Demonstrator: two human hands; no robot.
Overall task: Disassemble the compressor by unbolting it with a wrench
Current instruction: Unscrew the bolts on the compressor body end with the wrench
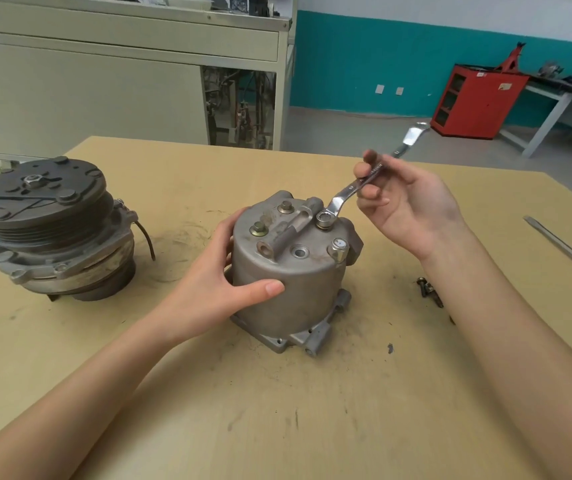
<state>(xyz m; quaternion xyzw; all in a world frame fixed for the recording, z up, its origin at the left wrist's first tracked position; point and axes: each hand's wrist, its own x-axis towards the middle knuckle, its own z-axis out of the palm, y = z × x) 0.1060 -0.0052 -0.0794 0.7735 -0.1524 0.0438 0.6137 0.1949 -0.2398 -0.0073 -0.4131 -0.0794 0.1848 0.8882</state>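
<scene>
Being pinched in the right hand (pixel 412 209), the silver ring wrench (pixel 347 190) is being kept flat on the two-o'clock bolt (pixel 324 219), the grey metal compressor (pixel 302 292) gripped by the left hand (pixel 215 282).

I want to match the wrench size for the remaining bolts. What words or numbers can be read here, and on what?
"10": stamped on the wrench shank, near its ring end.
Other stamping along the wrench, by the right hand and beyond it: too blurred to read.
Two labels on the red cabinet: too small to read.
Compressor housing: no writing visible.
</scene>
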